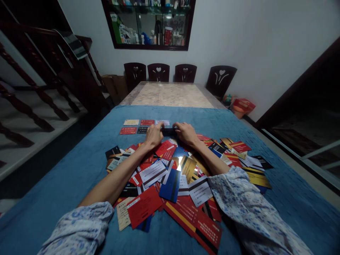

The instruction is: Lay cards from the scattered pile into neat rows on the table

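My left hand [154, 135] and my right hand [186, 133] reach out over a blue cloth [66, 177] and pinch the two ends of a black card [169, 131] lying flat between them. Just beyond lie sorted cards in two short rows: a cream card [131, 122], a red card [147, 122] and a white card [164, 122] in the far row, a red card [128, 130] and a dark card [142, 130] in the near row. A large loose heap of cards [183, 177] in red, black, gold, blue and white lies under my forearms.
Beyond the cloth the marble tabletop [170, 95] is bare, with several dark wooden chairs [158, 72] along its far end. A wooden staircase railing [39, 81] runs on the left. A wall cabinet [150, 23] holds bottles. Red bags [243, 105] sit on the floor at right.
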The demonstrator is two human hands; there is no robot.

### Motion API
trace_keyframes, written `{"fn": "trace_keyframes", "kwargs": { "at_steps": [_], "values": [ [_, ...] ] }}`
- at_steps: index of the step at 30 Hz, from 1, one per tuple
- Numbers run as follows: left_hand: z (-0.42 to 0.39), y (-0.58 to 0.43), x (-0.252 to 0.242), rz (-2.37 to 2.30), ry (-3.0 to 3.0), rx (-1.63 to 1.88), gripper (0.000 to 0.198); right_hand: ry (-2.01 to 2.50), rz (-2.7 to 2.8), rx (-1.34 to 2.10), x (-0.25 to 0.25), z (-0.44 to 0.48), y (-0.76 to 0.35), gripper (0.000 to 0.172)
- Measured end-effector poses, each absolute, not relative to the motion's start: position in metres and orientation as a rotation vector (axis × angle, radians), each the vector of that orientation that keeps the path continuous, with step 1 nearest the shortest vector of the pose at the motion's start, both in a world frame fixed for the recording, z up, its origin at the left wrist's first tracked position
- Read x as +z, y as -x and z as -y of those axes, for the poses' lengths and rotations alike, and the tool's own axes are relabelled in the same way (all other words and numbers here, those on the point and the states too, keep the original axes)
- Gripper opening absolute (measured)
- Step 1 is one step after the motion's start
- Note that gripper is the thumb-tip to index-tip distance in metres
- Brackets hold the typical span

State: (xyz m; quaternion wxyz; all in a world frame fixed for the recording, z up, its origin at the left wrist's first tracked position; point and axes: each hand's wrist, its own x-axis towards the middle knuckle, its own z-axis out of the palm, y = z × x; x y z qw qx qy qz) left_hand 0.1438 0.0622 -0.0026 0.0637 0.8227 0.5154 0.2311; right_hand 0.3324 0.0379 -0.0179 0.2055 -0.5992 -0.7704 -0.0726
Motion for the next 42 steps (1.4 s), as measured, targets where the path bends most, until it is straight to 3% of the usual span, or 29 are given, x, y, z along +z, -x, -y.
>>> {"fn": "trace_keyframes", "kwargs": {
  "at_steps": [6,16,25,34,42],
  "values": [
    [-0.065,-0.144,-0.004,-1.598,-2.501,0.670,0.038,1.756,2.164,-0.202,-0.015,-0.035,-0.331,0.030],
    [-0.065,-0.142,0.000,-1.598,-2.579,0.425,0.043,1.889,2.239,-0.054,-0.008,-0.032,-0.328,0.053],
    [-0.073,-0.145,0.000,-1.551,-2.537,0.347,0.043,1.942,2.312,-0.020,-0.008,-0.041,-0.327,0.060],
    [-0.100,-0.128,-0.009,-1.460,-2.486,0.470,0.049,1.934,2.388,-0.026,0.005,-0.052,-0.318,0.050],
    [-0.107,-0.119,-0.003,-1.562,-2.548,0.264,0.054,1.957,2.441,0.035,0.009,-0.063,-0.309,0.053]
  ]
}}
